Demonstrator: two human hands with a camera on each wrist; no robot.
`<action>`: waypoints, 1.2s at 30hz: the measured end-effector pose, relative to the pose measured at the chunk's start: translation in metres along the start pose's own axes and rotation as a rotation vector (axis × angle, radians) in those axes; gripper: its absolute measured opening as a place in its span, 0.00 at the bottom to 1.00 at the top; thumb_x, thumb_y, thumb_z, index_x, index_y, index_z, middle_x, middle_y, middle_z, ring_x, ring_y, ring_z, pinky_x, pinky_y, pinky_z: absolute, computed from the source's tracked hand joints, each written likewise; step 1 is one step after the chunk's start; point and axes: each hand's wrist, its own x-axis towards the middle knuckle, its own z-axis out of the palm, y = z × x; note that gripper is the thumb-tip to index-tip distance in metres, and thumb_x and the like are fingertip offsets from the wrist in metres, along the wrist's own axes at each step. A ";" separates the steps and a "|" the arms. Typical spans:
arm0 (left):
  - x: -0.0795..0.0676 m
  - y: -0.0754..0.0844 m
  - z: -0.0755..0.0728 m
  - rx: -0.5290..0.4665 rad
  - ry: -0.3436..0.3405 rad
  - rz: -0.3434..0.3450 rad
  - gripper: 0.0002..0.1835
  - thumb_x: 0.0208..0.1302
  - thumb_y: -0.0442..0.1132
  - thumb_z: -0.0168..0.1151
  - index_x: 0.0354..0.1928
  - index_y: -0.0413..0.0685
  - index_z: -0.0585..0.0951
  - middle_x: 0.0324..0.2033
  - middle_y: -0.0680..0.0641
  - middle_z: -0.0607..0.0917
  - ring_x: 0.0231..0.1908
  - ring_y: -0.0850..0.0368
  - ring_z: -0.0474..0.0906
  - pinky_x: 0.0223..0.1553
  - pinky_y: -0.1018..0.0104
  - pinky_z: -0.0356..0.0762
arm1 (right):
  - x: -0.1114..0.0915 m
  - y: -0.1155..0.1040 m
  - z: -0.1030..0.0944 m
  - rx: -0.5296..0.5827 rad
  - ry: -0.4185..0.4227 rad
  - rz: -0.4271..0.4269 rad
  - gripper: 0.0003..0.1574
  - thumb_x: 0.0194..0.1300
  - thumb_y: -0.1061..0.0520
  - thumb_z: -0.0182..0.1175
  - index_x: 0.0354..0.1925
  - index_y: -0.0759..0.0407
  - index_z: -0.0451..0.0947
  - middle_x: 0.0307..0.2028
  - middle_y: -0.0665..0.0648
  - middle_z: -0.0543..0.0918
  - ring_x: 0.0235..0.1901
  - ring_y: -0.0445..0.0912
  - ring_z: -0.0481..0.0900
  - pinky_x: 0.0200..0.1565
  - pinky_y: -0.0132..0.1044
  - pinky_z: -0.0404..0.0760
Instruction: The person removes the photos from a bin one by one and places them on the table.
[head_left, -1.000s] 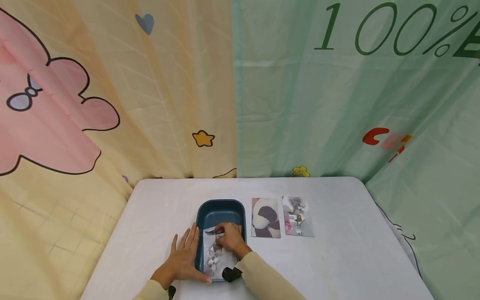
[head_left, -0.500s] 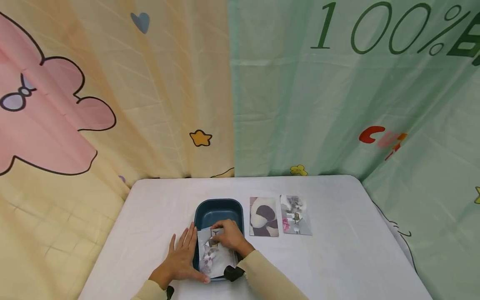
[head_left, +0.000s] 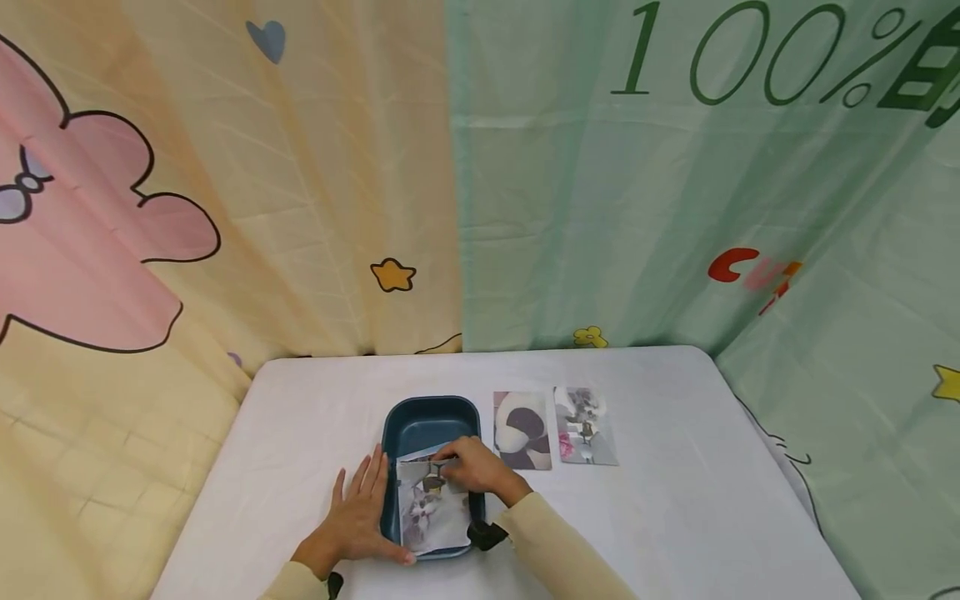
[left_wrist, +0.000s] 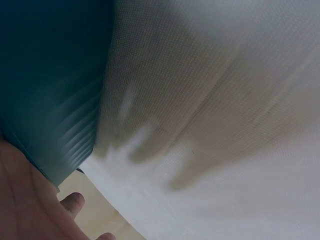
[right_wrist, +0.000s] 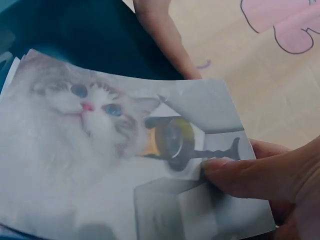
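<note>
A dark blue rectangular tray (head_left: 431,429) stands near the table's front edge. My right hand (head_left: 480,467) pinches the far end of a cat picture card (head_left: 435,521), which is raised at a tilt over the tray. In the right wrist view the thumb (right_wrist: 235,175) lies on the card's printed face (right_wrist: 60,140), the other fingers behind it. White edges of more cards show beneath it. My left hand (head_left: 356,517) rests against the tray's left side, fingers straight and spread, thumb at the near corner. The left wrist view shows the palm (left_wrist: 25,200) at the tray's outer wall (left_wrist: 55,90).
Right of the tray, two picture cards lie flat side by side on the white tablecloth (head_left: 675,500): a brown-and-white one (head_left: 522,429) and a cat one (head_left: 588,433). Printed curtains (head_left: 562,208) hang around the table.
My right hand has lifted the far end of the cat card up from the tray, so it now tilts. The left hand stays at the tray's side. The head view has shifted slightly.
</note>
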 end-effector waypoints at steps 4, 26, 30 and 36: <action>0.001 0.000 0.000 0.001 -0.005 -0.006 0.82 0.21 0.81 0.68 0.73 0.33 0.46 0.74 0.34 0.42 0.72 0.35 0.42 0.65 0.31 0.32 | -0.005 0.011 -0.006 0.079 0.089 0.006 0.09 0.61 0.65 0.65 0.41 0.62 0.82 0.39 0.57 0.86 0.40 0.48 0.83 0.43 0.37 0.80; 0.001 -0.001 0.006 -0.024 -0.002 -0.029 0.83 0.18 0.79 0.69 0.74 0.35 0.46 0.74 0.36 0.42 0.72 0.36 0.39 0.65 0.31 0.29 | -0.058 0.109 -0.070 0.495 0.576 0.370 0.15 0.59 0.60 0.68 0.47 0.61 0.84 0.51 0.60 0.81 0.41 0.45 0.71 0.35 0.29 0.70; 0.001 0.001 0.004 -0.014 -0.013 -0.033 0.83 0.18 0.80 0.68 0.74 0.34 0.46 0.74 0.35 0.42 0.72 0.36 0.39 0.65 0.31 0.29 | -0.079 0.133 -0.094 0.515 0.605 0.479 0.18 0.61 0.59 0.66 0.50 0.61 0.83 0.54 0.59 0.78 0.40 0.47 0.66 0.30 0.30 0.67; 0.001 0.002 0.003 -0.008 -0.022 -0.034 0.83 0.19 0.79 0.69 0.74 0.34 0.46 0.74 0.35 0.42 0.72 0.35 0.39 0.65 0.31 0.28 | -0.106 0.165 -0.129 0.507 0.640 0.572 0.22 0.65 0.56 0.63 0.55 0.63 0.79 0.57 0.61 0.74 0.50 0.50 0.63 0.45 0.39 0.68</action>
